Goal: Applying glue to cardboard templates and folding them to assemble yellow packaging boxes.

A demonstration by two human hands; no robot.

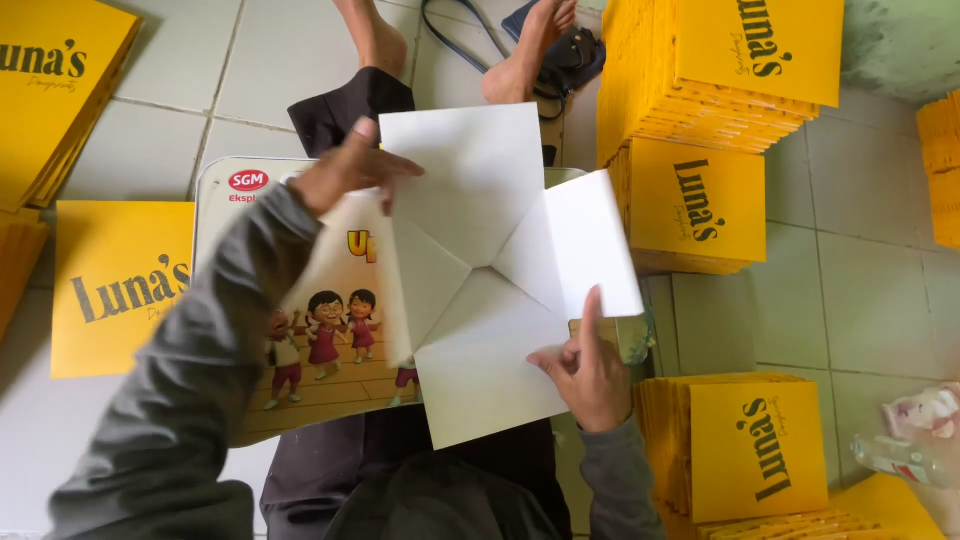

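A white cardboard sheet with flaps [480, 270], partly folded, lies over a small table with a cartoon picture [300, 350] on my lap. My left hand [350, 168] pinches the sheet's upper left flap near its top corner. My right hand [590, 370] rests on the lower right part, its index finger pressed up against the raised right flap [585, 245]. The flaps meet near the sheet's middle. Both arms wear grey sleeves.
Stacks of flat yellow cardboard pieces stand at the upper right [720, 70], right [695, 205] and lower right [740, 450]; more lie at the left [120, 285] and upper left [55, 80]. Bare feet [520, 60] and a dark bag [570, 50] are at the top. The floor is tiled.
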